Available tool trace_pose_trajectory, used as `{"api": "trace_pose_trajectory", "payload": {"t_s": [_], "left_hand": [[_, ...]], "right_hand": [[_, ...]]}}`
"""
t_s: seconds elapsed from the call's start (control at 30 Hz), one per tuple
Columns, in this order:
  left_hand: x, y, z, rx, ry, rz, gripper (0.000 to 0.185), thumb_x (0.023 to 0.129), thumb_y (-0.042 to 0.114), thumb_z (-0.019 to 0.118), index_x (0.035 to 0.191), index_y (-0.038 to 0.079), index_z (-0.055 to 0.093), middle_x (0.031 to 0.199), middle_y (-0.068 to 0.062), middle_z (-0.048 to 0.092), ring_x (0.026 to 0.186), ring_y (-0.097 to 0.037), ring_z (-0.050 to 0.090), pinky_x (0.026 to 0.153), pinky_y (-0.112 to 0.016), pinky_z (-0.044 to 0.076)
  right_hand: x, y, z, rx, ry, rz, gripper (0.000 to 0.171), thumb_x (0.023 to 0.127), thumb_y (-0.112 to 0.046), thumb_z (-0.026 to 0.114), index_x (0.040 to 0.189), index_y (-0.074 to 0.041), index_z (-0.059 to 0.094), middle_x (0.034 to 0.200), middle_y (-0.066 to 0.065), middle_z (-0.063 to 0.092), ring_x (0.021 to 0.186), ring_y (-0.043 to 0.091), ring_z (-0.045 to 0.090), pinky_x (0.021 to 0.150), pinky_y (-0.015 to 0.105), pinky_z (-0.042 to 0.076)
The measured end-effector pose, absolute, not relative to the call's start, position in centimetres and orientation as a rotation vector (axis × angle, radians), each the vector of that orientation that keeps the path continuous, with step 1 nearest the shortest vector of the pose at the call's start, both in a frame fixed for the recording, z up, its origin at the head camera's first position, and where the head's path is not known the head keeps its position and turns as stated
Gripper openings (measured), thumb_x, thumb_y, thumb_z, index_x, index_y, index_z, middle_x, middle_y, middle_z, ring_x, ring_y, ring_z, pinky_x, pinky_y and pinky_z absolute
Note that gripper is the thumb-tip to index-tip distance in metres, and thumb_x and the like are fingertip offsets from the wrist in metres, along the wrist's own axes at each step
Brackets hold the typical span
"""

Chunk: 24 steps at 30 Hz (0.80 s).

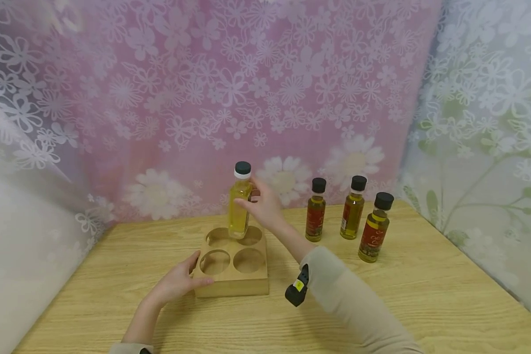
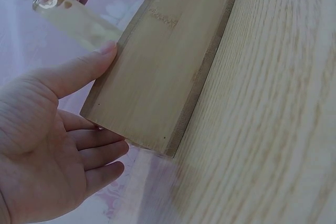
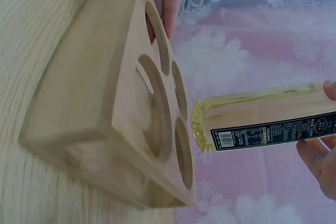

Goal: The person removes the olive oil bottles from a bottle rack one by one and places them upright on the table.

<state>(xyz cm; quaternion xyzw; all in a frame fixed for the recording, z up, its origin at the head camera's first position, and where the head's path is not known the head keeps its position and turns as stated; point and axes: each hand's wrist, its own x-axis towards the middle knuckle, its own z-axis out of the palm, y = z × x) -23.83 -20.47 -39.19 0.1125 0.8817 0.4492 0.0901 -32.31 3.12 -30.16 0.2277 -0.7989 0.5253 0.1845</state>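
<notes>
My right hand grips a square glass bottle of pale yellow oil with a dark cap, near its neck. The bottle stands upright over the back holes of a wooden bottle holder with round openings. In the right wrist view the bottle's base is close above the holes, and a dark label with a barcode faces that camera. My left hand rests on the holder's left side, thumb at the front top edge and fingers along the side. Seen from the left wrist, the thumb lies on the edge and the fingers are loosely extended.
To the right on the wooden table stand three round dark-capped oil bottles: one at the left, a middle one and a nearer one. A flowered curtain hangs behind the table.
</notes>
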Motion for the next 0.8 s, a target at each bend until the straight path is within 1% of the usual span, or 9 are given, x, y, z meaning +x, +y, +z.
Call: {"api": "trace_pose_trajectory", "payload": {"t_s": [0.13, 0.23, 0.57, 0.8], "left_hand": [[-23.8, -20.5, -39.1, 0.343, 2.619, 1.339, 0.098, 0.081, 0.038, 0.071, 0.146, -0.006, 0.013, 0.148, -0.028, 0.016, 0.131, -0.048, 0.021, 0.102, -0.057, 0.026], [-23.8, -20.5, -39.0, 0.339, 2.621, 1.34, 0.098, 0.081, 0.038, 0.071, 0.146, -0.006, 0.013, 0.148, -0.029, 0.016, 0.131, -0.048, 0.021, 0.102, -0.057, 0.026], [-23.8, -20.5, -39.2, 0.341, 2.613, 1.353, 0.099, 0.08, 0.037, 0.072, 0.146, -0.006, 0.012, 0.148, -0.029, 0.015, 0.132, -0.048, 0.02, 0.102, -0.057, 0.025], [-23.8, -20.5, -39.2, 0.343, 2.621, 1.352, 0.098, 0.081, 0.037, 0.072, 0.146, -0.006, 0.012, 0.148, -0.029, 0.016, 0.132, -0.047, 0.02, 0.103, -0.057, 0.024]], "right_hand": [[-32.2, 4.4, -30.0, 0.647, -2.224, 1.466, 0.053, 0.08, -0.019, 0.075, 0.128, -0.011, 0.054, 0.11, 0.008, 0.061, 0.091, 0.023, 0.061, 0.073, 0.033, 0.053], [-32.3, 5.2, -30.0, 0.65, -2.211, 1.454, 0.052, 0.08, -0.018, 0.075, 0.127, -0.01, 0.055, 0.11, 0.008, 0.061, 0.091, 0.023, 0.061, 0.074, 0.033, 0.053], [-31.9, 7.7, -29.8, 0.638, -2.233, 1.467, 0.055, 0.082, -0.017, 0.073, 0.131, -0.006, 0.051, 0.118, 0.014, 0.057, 0.098, 0.029, 0.058, 0.077, 0.039, 0.052], [-31.5, 9.9, -30.2, 0.586, -2.247, 1.419, 0.057, 0.082, -0.022, 0.073, 0.132, -0.009, 0.051, 0.117, 0.013, 0.057, 0.1, 0.027, 0.058, 0.08, 0.039, 0.052]]}}
